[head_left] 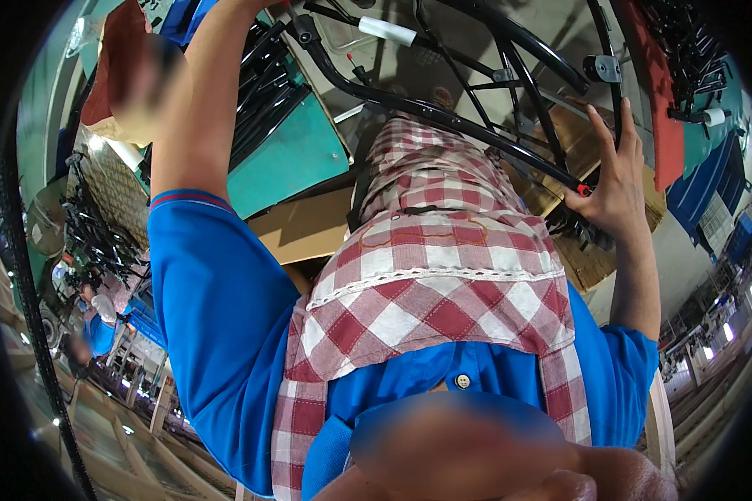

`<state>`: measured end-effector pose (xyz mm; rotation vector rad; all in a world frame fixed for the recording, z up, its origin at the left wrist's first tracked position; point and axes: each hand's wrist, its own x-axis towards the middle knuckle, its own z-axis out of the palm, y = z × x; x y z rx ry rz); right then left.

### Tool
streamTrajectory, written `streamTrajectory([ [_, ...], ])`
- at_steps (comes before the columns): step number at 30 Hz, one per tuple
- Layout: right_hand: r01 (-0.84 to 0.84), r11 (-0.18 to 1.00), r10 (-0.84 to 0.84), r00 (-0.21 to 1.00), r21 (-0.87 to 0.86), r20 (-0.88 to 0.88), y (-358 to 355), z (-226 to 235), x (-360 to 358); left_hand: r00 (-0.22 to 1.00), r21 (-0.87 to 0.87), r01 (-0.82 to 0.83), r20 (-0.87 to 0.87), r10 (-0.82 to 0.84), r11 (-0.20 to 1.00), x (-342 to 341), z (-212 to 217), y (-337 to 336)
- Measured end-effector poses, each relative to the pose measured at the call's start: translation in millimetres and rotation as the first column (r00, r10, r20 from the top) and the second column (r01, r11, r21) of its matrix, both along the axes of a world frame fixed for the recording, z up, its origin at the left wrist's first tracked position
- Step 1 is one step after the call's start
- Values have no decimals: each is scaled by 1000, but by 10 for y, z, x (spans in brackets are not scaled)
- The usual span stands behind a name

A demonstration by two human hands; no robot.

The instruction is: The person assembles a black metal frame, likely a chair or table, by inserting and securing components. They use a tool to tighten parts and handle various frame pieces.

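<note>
Black tubular frame (430, 111) spans the space before the checked apron (430, 225), its red end cap (585, 190) at the base of my right hand's (614, 184) thumb. I have that hand spread wide, fingers stretched up beside a black tube (615, 90) rather than wrapped round it; contact looks likely, but the fisheye leaves some doubt. My left hand lies beyond the upper edge, so I cannot tell its grip. With the right fingers unclosed, I judge the frame could slip and knock the black rods (259, 117) on the green surface (292, 159).
</note>
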<state>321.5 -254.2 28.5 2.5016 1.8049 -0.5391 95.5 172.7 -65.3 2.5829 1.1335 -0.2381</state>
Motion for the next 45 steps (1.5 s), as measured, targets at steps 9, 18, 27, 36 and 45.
streamTrajectory([
  [9,125,989,-122,992,85,-36,-221,65,269,998,-56,11,-65,-15,998,387,144,-242],
  [18,142,990,-142,990,-23,21,-342,100,425,994,-406,-91,-91,58,909,422,261,-132],
  [27,149,988,-147,988,-36,55,-364,102,410,994,-295,-47,-109,16,954,486,130,-50],
  [36,104,993,-99,991,-51,87,-270,79,326,787,-132,589,-129,-603,798,11,-766,809],
  [45,105,994,-101,991,-42,83,-263,56,221,921,-106,372,-87,-381,922,-16,-653,704],
])
